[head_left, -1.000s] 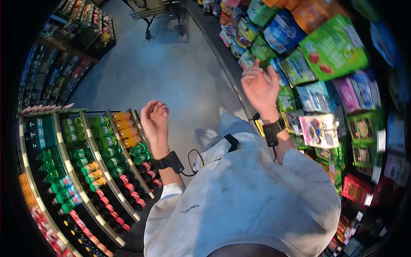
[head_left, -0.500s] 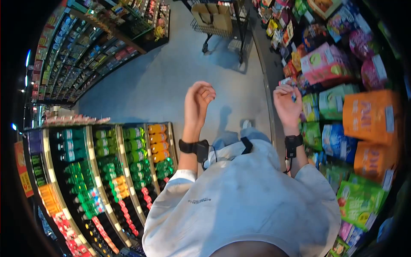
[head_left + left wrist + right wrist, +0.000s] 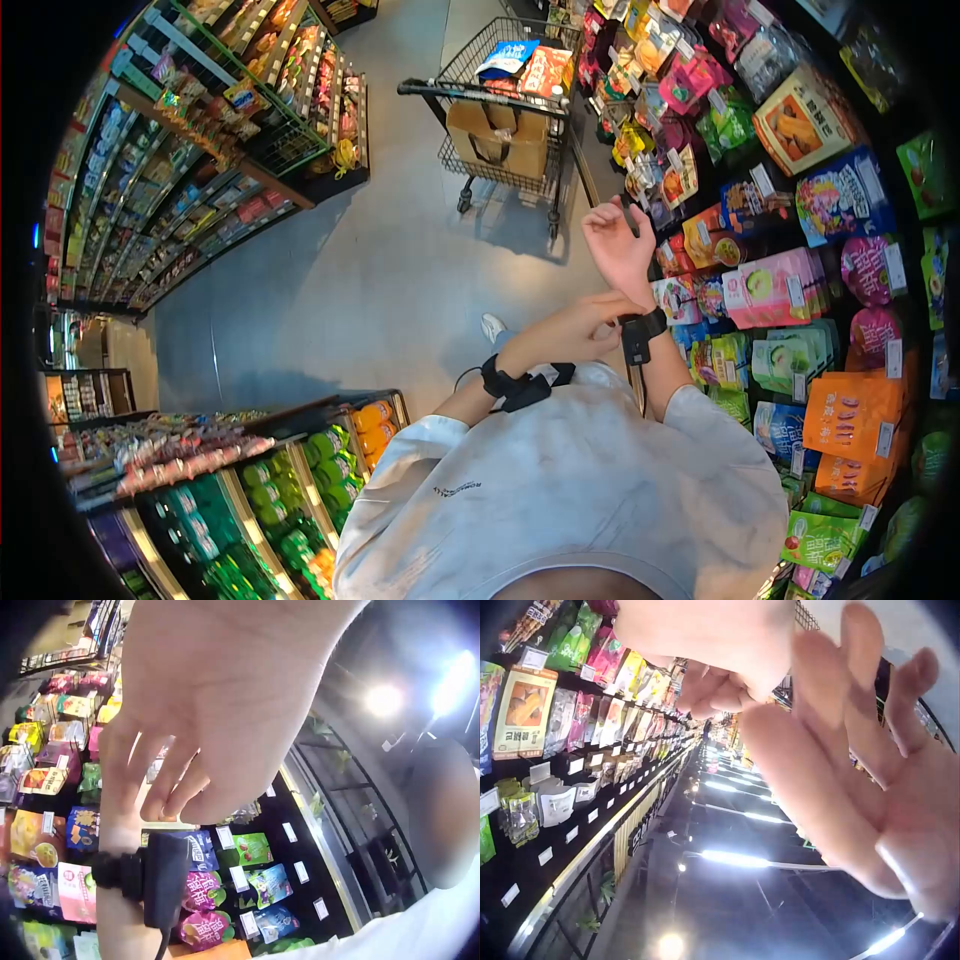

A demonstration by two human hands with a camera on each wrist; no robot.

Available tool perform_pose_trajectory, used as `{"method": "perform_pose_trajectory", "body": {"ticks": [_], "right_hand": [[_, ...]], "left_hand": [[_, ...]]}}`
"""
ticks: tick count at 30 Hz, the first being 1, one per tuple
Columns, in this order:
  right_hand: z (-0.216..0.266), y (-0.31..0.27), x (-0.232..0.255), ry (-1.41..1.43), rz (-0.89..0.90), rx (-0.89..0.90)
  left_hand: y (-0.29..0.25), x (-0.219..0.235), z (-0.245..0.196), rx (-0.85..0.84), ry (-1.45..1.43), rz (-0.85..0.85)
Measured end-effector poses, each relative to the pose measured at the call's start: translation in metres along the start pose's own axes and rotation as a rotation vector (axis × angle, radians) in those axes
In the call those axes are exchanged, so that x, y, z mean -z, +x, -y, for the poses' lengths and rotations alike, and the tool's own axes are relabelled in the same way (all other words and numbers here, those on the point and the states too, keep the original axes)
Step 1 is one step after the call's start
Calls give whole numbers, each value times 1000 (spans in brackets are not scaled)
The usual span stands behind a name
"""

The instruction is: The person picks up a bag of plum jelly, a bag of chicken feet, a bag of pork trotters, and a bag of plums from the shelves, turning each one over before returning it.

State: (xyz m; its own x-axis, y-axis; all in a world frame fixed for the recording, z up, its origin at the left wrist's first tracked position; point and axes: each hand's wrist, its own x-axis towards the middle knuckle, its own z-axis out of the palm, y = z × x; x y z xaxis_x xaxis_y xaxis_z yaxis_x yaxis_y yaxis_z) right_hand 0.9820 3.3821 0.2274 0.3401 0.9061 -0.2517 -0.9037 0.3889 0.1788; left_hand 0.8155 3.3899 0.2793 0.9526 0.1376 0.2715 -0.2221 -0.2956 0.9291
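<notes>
My left hand [image 3: 565,332] reaches across my body, its fingers at my right wrist just above the black strap with its small camera [image 3: 637,340]. In the left wrist view, the left hand [image 3: 225,697] has loosely bent fingers beside the right forearm [image 3: 120,922] and the black camera box [image 3: 166,877]. Large in the right wrist view, the left hand's fingers [image 3: 810,810] are spread with nothing between them. My right hand [image 3: 618,243] is raised, palm up with fingers loosely curled and holding nothing, beside the snack shelves.
A black shopping cart [image 3: 500,150] stands ahead, carrying a brown bag [image 3: 520,145] and snack packs [image 3: 508,60]. Hanging snack pouches [image 3: 780,285] line the right side. Bottled drinks [image 3: 270,490] fill a rack at lower left, and more shelves [image 3: 120,220] stand at far left.
My left hand has moved right, from above the aisle over to my right wrist. The right hand stays raised. The view has turned, bringing more of the cart into sight.
</notes>
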Motion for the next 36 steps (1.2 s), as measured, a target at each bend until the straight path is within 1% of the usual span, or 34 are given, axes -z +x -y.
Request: {"method": "perform_pose_trajectory", "body": {"ticks": [1,2,5,6,9,10,12,13,15,17,18,21,23,24,25,26,27,28,29,31,32,34,35,36], "right_hand": [[-11,20,-6,-116,-5,46],[-22,35,-9,-306,0,108],[-44,81,-10,-965,117,372],[-52,90,-18,-1123,121,440],[-62,123,-26,-1327,97,475],[-63,137,-27,-1333,100,491],[-66,162,-31,-1445,82,528],[-67,176,-33,-1499,74,544],[-67,209,-36,-1500,89,527],[-67,241,-44,-1521,109,496],[-64,259,-51,-1502,104,447],[-41,317,-85,-1222,88,309],[-3,360,-107,-1140,137,252],[18,377,-119,-1150,100,237],[40,394,-130,-1156,64,222],[64,412,-135,-1206,47,247],[87,424,-134,-1251,11,267],[109,435,-131,-1200,-63,277],[123,442,-129,-1158,-141,303],[149,457,-106,-1051,-254,328],[160,460,-93,-1048,-293,286],[164,464,-72,-1012,-371,247],[167,465,-63,-997,-404,238],[167,463,-50,-958,-374,235]], "left_hand": [[2,17,0,-10,8,4],[1,33,3,-24,66,20],[5,85,25,40,100,216],[12,105,27,49,52,265],[26,141,45,-65,-156,231],[32,152,51,-80,-132,243],[45,175,63,-105,-83,256],[52,186,69,-88,-77,268],[66,209,81,-49,-61,286],[84,235,94,-34,-75,267],[93,249,101,-24,-83,260],[120,307,122,20,23,175],[137,354,141,126,37,53],[150,383,149,172,55,-6],[159,405,162,293,-43,-114],[168,428,184,316,-26,-214],[180,457,207,393,-20,-227],[196,483,225,475,-20,-236],[221,501,223,537,-39,-291],[258,539,261,559,165,-264],[275,549,279,562,211,-267],[311,561,309,558,301,-265],[327,567,326,638,297,-174],[340,571,346,713,294,-82]]}}
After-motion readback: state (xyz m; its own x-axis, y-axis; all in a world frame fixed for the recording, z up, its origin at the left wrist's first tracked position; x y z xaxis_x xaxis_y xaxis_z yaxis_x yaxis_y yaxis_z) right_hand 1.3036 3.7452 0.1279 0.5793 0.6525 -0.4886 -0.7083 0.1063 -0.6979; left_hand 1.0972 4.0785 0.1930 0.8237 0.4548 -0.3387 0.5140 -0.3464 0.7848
